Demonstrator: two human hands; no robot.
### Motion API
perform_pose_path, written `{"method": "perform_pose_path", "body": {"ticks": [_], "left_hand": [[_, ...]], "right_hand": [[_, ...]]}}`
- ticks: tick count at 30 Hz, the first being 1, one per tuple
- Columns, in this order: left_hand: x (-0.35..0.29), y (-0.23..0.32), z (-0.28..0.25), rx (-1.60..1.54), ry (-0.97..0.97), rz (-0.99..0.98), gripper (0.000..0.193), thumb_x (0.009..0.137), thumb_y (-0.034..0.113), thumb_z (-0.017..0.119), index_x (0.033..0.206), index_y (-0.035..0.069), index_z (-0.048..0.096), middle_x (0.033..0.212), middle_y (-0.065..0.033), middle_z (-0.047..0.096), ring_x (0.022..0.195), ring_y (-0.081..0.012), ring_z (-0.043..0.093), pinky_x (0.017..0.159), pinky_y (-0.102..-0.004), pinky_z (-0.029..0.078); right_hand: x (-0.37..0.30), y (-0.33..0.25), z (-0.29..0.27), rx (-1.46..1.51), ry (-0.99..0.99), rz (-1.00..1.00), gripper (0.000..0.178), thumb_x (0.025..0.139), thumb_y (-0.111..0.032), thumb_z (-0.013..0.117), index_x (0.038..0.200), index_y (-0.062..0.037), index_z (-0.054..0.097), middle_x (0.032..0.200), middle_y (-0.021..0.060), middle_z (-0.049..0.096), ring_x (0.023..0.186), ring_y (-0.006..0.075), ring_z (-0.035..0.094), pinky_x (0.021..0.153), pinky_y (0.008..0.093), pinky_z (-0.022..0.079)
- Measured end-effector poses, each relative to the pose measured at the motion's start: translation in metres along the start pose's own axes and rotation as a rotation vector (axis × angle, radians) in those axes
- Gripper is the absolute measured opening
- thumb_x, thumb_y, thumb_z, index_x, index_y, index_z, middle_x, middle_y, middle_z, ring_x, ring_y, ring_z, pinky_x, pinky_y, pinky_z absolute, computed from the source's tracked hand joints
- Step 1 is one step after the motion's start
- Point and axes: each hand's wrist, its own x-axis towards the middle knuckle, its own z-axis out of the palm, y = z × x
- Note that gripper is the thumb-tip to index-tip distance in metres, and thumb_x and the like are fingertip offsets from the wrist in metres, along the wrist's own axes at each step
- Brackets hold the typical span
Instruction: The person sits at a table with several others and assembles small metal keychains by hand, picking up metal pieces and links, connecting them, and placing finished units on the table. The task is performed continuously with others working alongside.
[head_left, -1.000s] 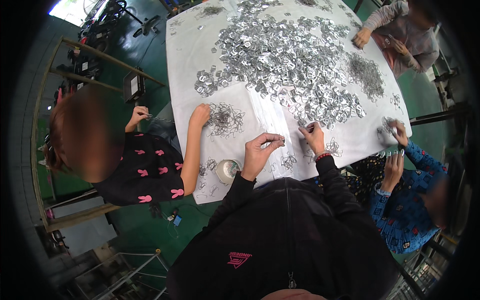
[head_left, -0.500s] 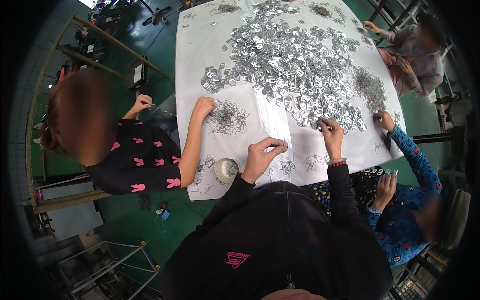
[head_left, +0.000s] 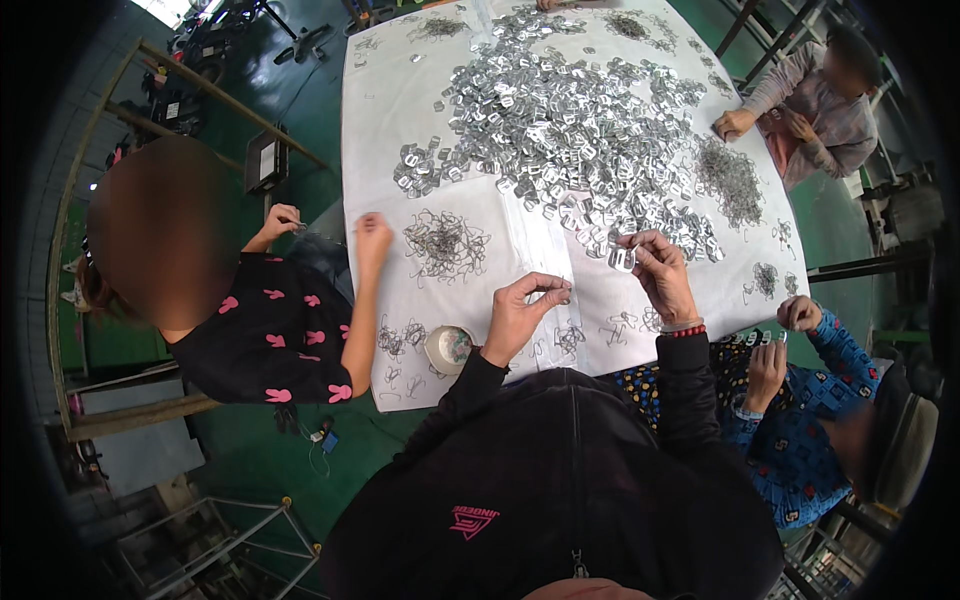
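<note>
In my right hand point(head_left: 664, 280), thumb and fingers pinch a flat silver metal buckle point(head_left: 622, 259) with slots, lifted at the near edge of a large heap of such buckles point(head_left: 560, 125). My left hand point(head_left: 520, 318) is closed in a pinch over the tape strip on the white table. Something thin and small shows at its fingertips, too fine to name. Just beyond that hand lie a few bent wire hooks point(head_left: 569, 338), and more wire hooks point(head_left: 622, 326) are scattered between my hands.
A white table point(head_left: 395, 110) bears it all. Left of my left hand are a pale round tub point(head_left: 431, 350) and a hook pile point(head_left: 445, 246). Co-workers sit at left point(head_left: 270, 330), right in blue point(head_left: 800, 450) and far right point(head_left: 810, 120); another hook pile point(head_left: 730, 182) lies rightward.
My right hand has drawn back slightly from the heap, and a buckle now shows in its fingers. My left hand stays pinched. The blue-sleeved co-worker's hand has left the table's hooks.
</note>
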Motion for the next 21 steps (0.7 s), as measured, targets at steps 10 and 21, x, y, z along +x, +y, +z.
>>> {"method": "perform_pose_path", "body": {"ticks": [10, 21], "left_hand": [[0.018, 0.009, 0.027, 0.383, 0.092, 0.415, 0.022, 0.081, 0.001, 0.066, 0.103, 0.002, 0.068, 0.095, -0.0097, 0.066, 0.082, -0.0164, 0.064, 0.072, -0.0260, 0.051], [0.020, 0.004, 0.031, 0.277, 0.135, 0.339, 0.019, 0.080, 0.003, 0.066, 0.098, 0.005, 0.070, 0.093, -0.0093, 0.068, 0.081, -0.0181, 0.065, 0.070, -0.0281, 0.051]], "right_hand": [[-0.009, 0.009, 0.033, 0.083, 0.103, 0.023, 0.012, 0.088, -0.002, 0.058, 0.100, 0.0002, 0.058, 0.087, 0.0037, 0.061, 0.075, 0.0090, 0.059, 0.074, 0.0263, 0.055], [-0.026, -0.003, 0.059, -0.141, 0.201, -0.022, 0.017, 0.085, -0.001, 0.060, 0.099, 0.0084, 0.061, 0.080, 0.0112, 0.063, 0.065, 0.0173, 0.064, 0.062, 0.0255, 0.055]]}}
